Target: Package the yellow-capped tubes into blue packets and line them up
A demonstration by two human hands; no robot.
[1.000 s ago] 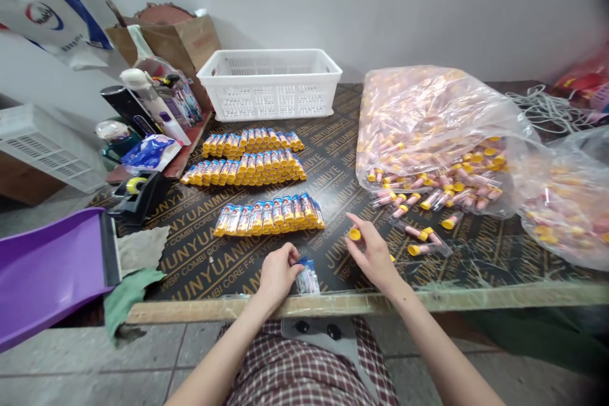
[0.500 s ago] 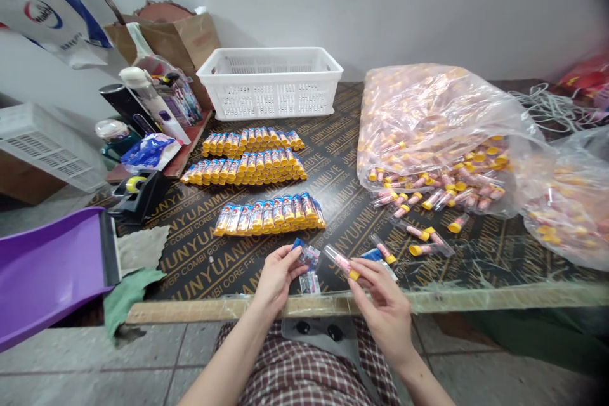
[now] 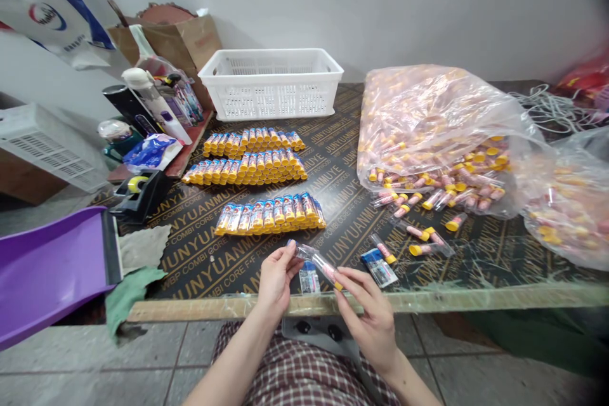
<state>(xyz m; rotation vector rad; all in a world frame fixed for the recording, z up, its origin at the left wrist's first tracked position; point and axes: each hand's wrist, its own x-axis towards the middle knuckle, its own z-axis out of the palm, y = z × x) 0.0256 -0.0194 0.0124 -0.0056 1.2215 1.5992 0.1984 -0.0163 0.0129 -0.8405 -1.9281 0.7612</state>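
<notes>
My left hand (image 3: 276, 280) pinches a small clear printed plastic sleeve (image 3: 305, 252) just above the table's front edge. In my right hand (image 3: 368, 306) is a clear tube (image 3: 326, 268) with pink contents, gripped by its yellow cap. The tube tilts up to the left and its far end meets the sleeve; whether it is inside the sleeve I cannot tell. Below it lies a flat printed sleeve (image 3: 309, 280), and right of my right hand lie blue printed sleeves (image 3: 379, 267). Beside these rests a loose tube (image 3: 383, 248) with a yellow cap.
Several blue-and-yellow wrapped tubes (image 3: 269, 214) lie in stacked rows at centre left. Behind them stands a white basket (image 3: 273, 95). A large clear bag (image 3: 428, 114) spills capped tubes at right. A tape dispenser (image 3: 140, 196) and a purple dustpan (image 3: 52, 269) are at left.
My right hand has moved left and slightly down, bringing the tube's end against the sleeve in my left hand. The blue sleeves on the table are now less covered.
</notes>
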